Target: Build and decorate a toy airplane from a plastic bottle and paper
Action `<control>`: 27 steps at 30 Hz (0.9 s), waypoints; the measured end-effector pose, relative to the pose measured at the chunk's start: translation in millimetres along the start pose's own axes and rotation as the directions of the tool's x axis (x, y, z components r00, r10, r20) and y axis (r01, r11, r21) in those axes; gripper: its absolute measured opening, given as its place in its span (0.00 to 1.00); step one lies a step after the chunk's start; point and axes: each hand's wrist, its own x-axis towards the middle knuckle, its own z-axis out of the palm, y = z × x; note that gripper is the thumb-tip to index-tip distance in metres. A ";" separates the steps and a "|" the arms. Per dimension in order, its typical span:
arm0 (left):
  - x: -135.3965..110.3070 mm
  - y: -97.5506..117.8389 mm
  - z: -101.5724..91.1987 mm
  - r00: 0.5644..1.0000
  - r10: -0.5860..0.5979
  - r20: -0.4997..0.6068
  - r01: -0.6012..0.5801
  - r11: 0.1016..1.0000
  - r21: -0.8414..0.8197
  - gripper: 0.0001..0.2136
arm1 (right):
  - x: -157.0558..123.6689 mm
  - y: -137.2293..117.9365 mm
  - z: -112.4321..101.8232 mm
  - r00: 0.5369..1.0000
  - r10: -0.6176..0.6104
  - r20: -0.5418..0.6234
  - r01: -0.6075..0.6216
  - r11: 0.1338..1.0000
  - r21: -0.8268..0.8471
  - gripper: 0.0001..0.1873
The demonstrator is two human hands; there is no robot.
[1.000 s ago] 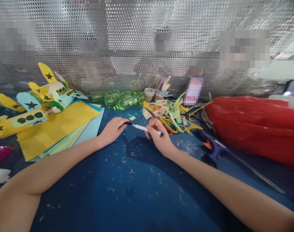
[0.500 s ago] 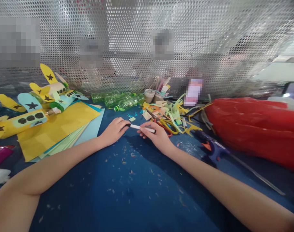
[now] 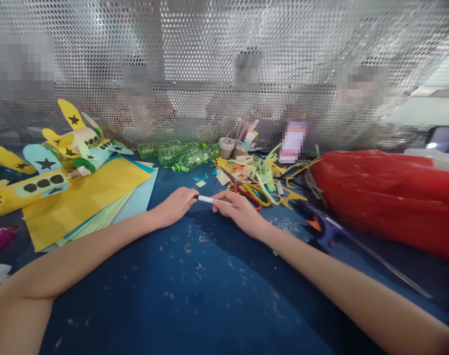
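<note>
A white marker (image 3: 205,199) with a black cap lies level between my two hands, just above the blue table (image 3: 209,296). My left hand (image 3: 177,206) is closed around the black cap end, which its fingers mostly hide. The white barrel is pinched in my right hand (image 3: 239,209), between thumb and fingers. Beyond my right hand lie red-handled scissors (image 3: 246,194) among coloured paper scraps (image 3: 266,172). A small pale green paper piece (image 3: 200,183) rests past the marker.
Yellow paper sheets (image 3: 87,197) and decorated bottle planes (image 3: 47,185) are at left. Green plastic bottles (image 3: 194,157) and cups (image 3: 226,146) stand along the silver perforated screen (image 3: 194,59). At right are a glue gun (image 3: 329,229), its long glue stick (image 3: 389,266) and a red bag (image 3: 387,197).
My right hand has slid slightly along the marker toward my left hand, covering more of the barrel. The view has shifted a little.
</note>
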 end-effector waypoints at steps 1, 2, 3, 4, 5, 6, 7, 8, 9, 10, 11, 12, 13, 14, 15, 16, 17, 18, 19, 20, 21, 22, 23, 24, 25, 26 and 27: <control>0.1 0.5 -0.1 1.000 0.002 -0.003 -0.002 1.000 0.000 0.10 | -0.3 0.1 1.4 1.000 0.009 -0.003 -0.009 1.000 0.023 0.14; 0.1 0.9 -0.3 1.000 0.006 -0.007 -0.006 1.000 -0.002 0.10 | -0.7 0.1 2.8 1.000 0.014 -0.009 -0.014 0.999 0.038 0.14; 0.1 1.2 -0.5 1.000 0.011 -0.010 -0.011 1.000 -0.003 0.10 | -1.0 0.0 4.2 1.000 0.016 -0.015 -0.015 0.999 0.046 0.14; 0.1 1.5 -0.8 1.000 0.015 -0.012 -0.015 1.000 -0.004 0.10 | -1.4 -0.3 5.5 1.000 0.015 -0.017 -0.014 0.999 0.045 0.14; 0.0 1.8 -1.0 1.000 0.018 -0.012 -0.018 1.000 -0.004 0.11 | -1.7 -0.7 6.4 1.000 0.011 -0.017 -0.011 0.999 0.035 0.13; -0.1 2.2 -1.2 1.000 0.018 -0.010 -0.018 1.000 -0.004 0.11 | -1.7 -1.3 7.0 1.000 0.006 -0.014 -0.006 1.000 0.019 0.13; -0.2 2.8 -1.4 1.000 0.015 -0.010 -0.015 1.000 -0.002 0.11 | -1.5 -2.0 7.0 1.000 0.002 -0.008 -0.002 1.000 -0.006 0.13; -0.3 3.6 -1.7 1.000 0.008 -0.009 -0.008 1.000 -0.001 0.12 | -1.0 -2.8 6.3 1.000 -0.005 -0.003 0.005 0.999 -0.043 0.12; -0.1 4.7 -2.2 1.000 -0.003 -0.008 0.003 1.000 0.001 0.12 | 0.1 -3.8 4.8 1.000 -0.017 -0.004 0.017 0.995 -0.097 0.12; 0.3 5.8 -3.4 1.000 -0.020 -0.007 0.020 1.000 0.004 0.12 | 1.7 -5.1 2.2 0.999 -0.035 -0.014 0.033 0.986 -0.164 0.12; 1.0 6.7 -5.2 0.999 -0.046 -0.002 0.046 0.999 0.010 0.11 | 3.7 -6.8 -1.6 0.997 -0.062 -0.040 0.051 0.969 -0.240 0.11; 2.0 7.2 -7.9 0.997 -0.082 0.002 0.082 0.996 0.021 0.11 | 6.2 -9.0 -6.9 0.992 -0.098 -0.081 0.067 0.943 -0.326 0.11; 3.3 6.8 -11.6 0.992 -0.129 0.006 0.128 0.991 0.038 0.12 | 8.8 -11.8 -13.9 0.981 -0.134 -0.137 0.068 0.912 -0.404 0.12; 4.9 5.3 -16.1 0.982 -0.188 0.009 0.187 0.980 0.066 0.17 | 11.4 -15.1 -22.4 0.958 -0.180 -0.223 0.055 0.881 -0.471 0.12; 6.6 2.5 -21.4 0.966 -0.257 -0.010 0.256 0.961 0.101 0.20 | 13.8 -18.6 -32.4 0.926 -0.215 -0.311 0.007 0.831 -0.556 0.12; 8.2 -1.7 -27.2 0.951 -0.308 -0.027 0.309 0.940 0.143 0.19 | 15.6 -22.0 -43.9 0.891 -0.247 -0.380 -0.071 0.752 -0.655 0.13; 9.7 -6.9 -33.4 0.939 -0.341 -0.038 0.341 0.916 0.211 0.16 | 16.8 -24.7 -56.4 0.854 -0.281 -0.437 -0.164 0.653 -0.740 0.14; 10.9 -12.8 -39.7 0.932 -0.363 -0.029 0.355 0.889 0.288 0.14 | 17.3 -26.2 -69.8 0.826 -0.316 -0.467 -0.240 0.552 -0.798 0.15; 11.6 -19.0 -46.0 0.914 -0.404 -0.028 0.386 0.847 0.367 0.14 | 17.3 -26.0 -83.6 0.806 -0.337 -0.486 -0.309 0.461 -0.832 0.16; 11.9 -25.1 -52.4 0.885 -0.465 -0.014 0.422 0.790 0.444 0.16 | 17.0 -23.7 -97.3 0.802 -0.318 -0.505 -0.379 0.383 -0.842 0.17; 11.7 -30.7 -58.7 0.840 -0.542 0.025 0.454 0.727 0.516 0.19 | 16.7 -19.1 -110.7 0.804 -0.280 -0.525 -0.440 0.315 -0.841 0.18; 11.1 -35.5 -65.1 0.772 -0.630 0.086 0.478 0.665 0.574 0.20 | 16.8 -12.3 -123.2 0.821 -0.246 -0.515 -0.457 0.258 -0.851 0.18; 10.3 -39.5 -71.4 0.725 -0.680 0.108 0.500 0.627 0.597 0.20 | 17.5 -3.7 -134.5 0.839 -0.218 -0.498 -0.456 0.216 -0.863 0.18; 9.3 -42.6 -77.7 0.688 -0.716 0.120 0.515 0.599 0.613 0.20 | 18.9 6.0 -144.1 0.870 -0.192 -0.455 -0.422 0.191 -0.886 0.18; 8.3 -45.0 -83.9 0.644 -0.753 0.136 0.531 0.568 0.628 0.20 | 20.9 16.2 -151.8 0.890 -0.173 -0.423 -0.391 0.189 -0.901 0.17; 7.5 -46.7 -89.9 0.602 -0.784 0.154 0.544 0.544 0.639 0.19 | 23.1 26.0 -157.4 0.917 -0.161 -0.364 -0.332 0.196 -0.923 0.16; 6.8 -48.0 -95.4 0.562 -0.809 0.172 0.554 0.522 0.649 0.18 | 25.2 34.7 -161.1 0.927 -0.156 -0.341 -0.307 0.204 -0.929 0.14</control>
